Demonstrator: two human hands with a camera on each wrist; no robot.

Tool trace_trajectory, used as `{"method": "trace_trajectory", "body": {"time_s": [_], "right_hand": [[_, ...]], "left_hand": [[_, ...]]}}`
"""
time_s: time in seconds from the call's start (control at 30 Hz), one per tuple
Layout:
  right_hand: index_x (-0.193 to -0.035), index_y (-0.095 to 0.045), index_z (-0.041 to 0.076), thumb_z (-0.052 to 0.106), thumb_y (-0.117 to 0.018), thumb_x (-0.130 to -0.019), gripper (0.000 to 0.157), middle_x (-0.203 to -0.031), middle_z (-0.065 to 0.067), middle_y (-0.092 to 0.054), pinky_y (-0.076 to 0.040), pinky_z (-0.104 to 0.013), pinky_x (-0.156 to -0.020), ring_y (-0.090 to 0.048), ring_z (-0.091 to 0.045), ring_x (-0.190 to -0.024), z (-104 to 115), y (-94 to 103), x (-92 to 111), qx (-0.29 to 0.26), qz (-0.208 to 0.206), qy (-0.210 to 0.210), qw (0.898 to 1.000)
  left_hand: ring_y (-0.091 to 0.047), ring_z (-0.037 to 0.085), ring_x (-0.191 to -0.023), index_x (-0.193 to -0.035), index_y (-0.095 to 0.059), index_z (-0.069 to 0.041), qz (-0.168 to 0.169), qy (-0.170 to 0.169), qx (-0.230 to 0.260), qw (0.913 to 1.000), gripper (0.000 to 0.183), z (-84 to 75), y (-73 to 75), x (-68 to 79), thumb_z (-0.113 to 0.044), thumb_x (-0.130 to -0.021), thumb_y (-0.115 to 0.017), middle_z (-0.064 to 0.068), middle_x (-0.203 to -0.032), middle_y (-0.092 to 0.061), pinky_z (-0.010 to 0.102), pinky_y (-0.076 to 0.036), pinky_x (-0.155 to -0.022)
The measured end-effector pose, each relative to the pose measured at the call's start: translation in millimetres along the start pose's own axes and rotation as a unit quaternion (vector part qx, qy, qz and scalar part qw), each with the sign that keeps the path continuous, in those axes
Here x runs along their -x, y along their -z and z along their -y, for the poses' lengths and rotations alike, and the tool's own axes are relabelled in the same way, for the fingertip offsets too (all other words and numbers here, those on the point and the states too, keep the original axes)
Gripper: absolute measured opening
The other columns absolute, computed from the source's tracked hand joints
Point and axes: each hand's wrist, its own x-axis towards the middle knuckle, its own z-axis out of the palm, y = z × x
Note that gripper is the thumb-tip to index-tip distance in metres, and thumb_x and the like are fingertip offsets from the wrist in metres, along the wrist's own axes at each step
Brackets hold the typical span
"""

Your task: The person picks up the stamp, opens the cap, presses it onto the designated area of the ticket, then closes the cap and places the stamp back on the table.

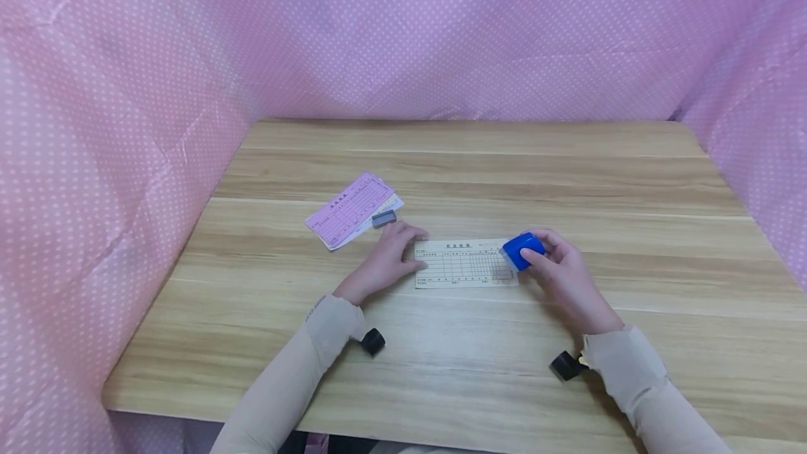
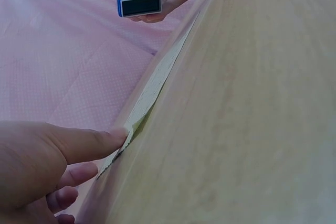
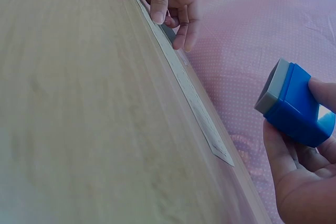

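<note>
My right hand holds a blue self-inking stamp between thumb and fingers. It is tilted above the right end of a cream printed form; in the left wrist view the dark stamping face of the stamp shows. At the form's left end, my left hand rests with thumb and fingers spread. Its thumb touches the edge of the form in the left wrist view, where the paper lifts slightly. The right wrist view shows the stamp off the paper.
Beyond the left hand lie a pink printed form and a pale slip partly under it. A small grey rectangular piece sits by them, close to the left fingers. Pink dotted cloth surrounds the wooden table.
</note>
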Motion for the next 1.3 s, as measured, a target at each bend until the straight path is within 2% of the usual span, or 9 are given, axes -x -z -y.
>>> {"method": "trace_trajectory", "body": {"time_s": [0.3,0.43,0.67,0.9,1.03,1.3], "right_hand": [[-0.134,-0.044,0.015,0.034,-0.058,-0.097,0.044,-0.139,-0.013,-0.046,-0.051,-0.014,-0.087,-0.054,-0.001,-0.109,-0.5,0.8,0.2,0.002,0.000,0.001,1.000],[-0.134,-0.044,0.016,0.035,-0.059,-0.096,0.045,-0.136,-0.010,-0.048,-0.051,-0.013,-0.087,-0.054,-0.002,-0.109,-1.2,0.6,-0.1,0.003,-0.002,0.000,1.000],[-0.132,-0.045,0.017,0.034,-0.060,-0.096,0.043,-0.126,0.002,-0.053,-0.051,-0.014,-0.086,-0.055,-0.002,-0.107,-0.9,0.2,-0.1,0.002,-0.005,0.004,1.000],[-0.133,-0.045,0.016,0.033,-0.060,-0.096,0.043,-0.124,0.005,-0.054,-0.051,-0.014,-0.085,-0.054,-0.002,-0.107,0.2,0.5,1.0,0.003,-0.004,0.010,1.000],[-0.133,-0.046,0.016,0.033,-0.060,-0.096,0.044,-0.125,0.004,-0.054,-0.051,-0.014,-0.086,-0.054,-0.004,-0.108,-0.5,0.3,0.8,-0.001,-0.003,0.011,1.000],[-0.131,-0.047,0.017,0.033,-0.060,-0.096,0.041,-0.124,0.006,-0.054,-0.051,-0.014,-0.086,-0.054,-0.003,-0.108,-0.8,0.2,1.8,-0.008,-0.002,0.014,1.000]], "left_hand": [[-0.043,0.024,-0.114,-0.126,-0.057,-0.008,0.009,0.013,0.011,0.9998,0.050,-0.8,0.3,-0.3,-0.017,-0.082,-0.076,0.007,-0.116,-0.057,0.039,-0.038,-0.102],[-0.043,0.024,-0.114,-0.125,-0.058,-0.007,0.014,0.021,0.019,0.9995,0.047,-1.7,0.6,-0.3,-0.016,-0.082,-0.076,0.006,-0.113,-0.058,0.039,-0.038,-0.102],[-0.041,0.022,-0.104,-0.123,-0.060,-0.006,0.022,0.034,0.002,0.9992,0.045,-3.7,1.4,0.7,-0.018,-0.083,-0.075,0.005,-0.107,-0.057,0.033,-0.039,-0.091],[-0.041,0.022,-0.099,-0.111,-0.059,-0.007,0.018,0.024,-0.020,0.9993,0.036,-3.7,1.9,0.3,-0.020,-0.082,-0.076,0.003,-0.096,-0.053,0.031,-0.037,-0.086],[-0.044,0.021,-0.095,-0.109,-0.059,-0.008,0.020,0.026,-0.023,0.9992,0.034,-4.2,2.1,0.1,-0.020,-0.083,-0.076,0.002,-0.092,-0.053,0.031,-0.038,-0.083],[-0.049,0.016,-0.080,-0.107,-0.060,-0.012,0.022,0.056,0.014,0.9981,0.022,-4.3,1.9,-0.2,-0.018,-0.088,-0.070,0.002,-0.088,-0.057,0.026,-0.041,-0.072]]}}
